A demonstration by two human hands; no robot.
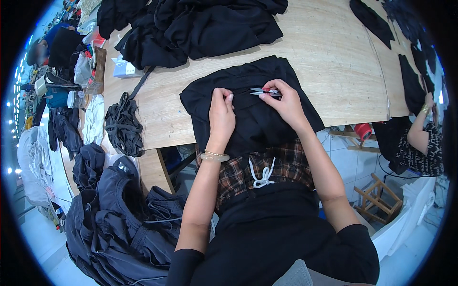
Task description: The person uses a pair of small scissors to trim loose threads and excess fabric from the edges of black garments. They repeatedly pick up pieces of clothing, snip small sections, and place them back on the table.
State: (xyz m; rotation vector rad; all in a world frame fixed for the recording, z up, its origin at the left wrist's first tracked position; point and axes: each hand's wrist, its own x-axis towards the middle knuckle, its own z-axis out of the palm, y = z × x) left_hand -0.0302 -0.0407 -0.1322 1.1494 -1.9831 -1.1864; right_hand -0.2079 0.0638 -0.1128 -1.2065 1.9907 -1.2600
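A black garment (pixel 255 121) lies spread over the table's near edge, in front of my body. My left hand (pixel 222 114) rests on it with thumb and fingers pinched together, apparently on a bit of the cloth or a thread too fine to make out. My right hand (pixel 287 102) is closed around small thread snips (pixel 257 91) with silver blades and a red part. The blades point left, toward my left hand, just above a fold in the cloth.
More black garments (pixel 205 35) are heaped at the table's far side. A tissue box (pixel 125 67) and a bundle of dark straps (pixel 124 125) sit to the left. Dark clothing (pixel 114 224) piles up at lower left. A wooden stool (pixel 378 199) and another person (pixel 422 138) are at right.
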